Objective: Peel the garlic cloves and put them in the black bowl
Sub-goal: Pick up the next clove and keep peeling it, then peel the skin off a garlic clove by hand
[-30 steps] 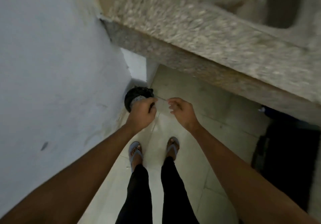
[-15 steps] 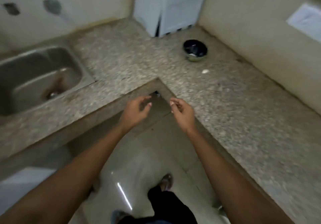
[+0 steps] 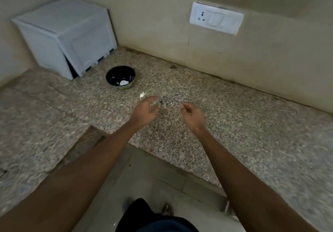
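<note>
Swung round since half a second ago: sink gone from sight, black bowl (image 3: 120, 77) now nearer and left of centre on the speckled counter (image 3: 234, 123). Both hands now over the counter instead of the floor gap. Left hand (image 3: 145, 110) relaxed, fingers loosely spread, holding nothing. Right hand (image 3: 192, 114) loosely curled, empty as far as the blur allows. One garlic clove (image 3: 142, 95) on the counter just beyond the left fingertips, near the bowl. White pieces inside the bowl. White plastic box (image 3: 68, 35) in the corner; wall socket (image 3: 216, 18) behind.
</note>
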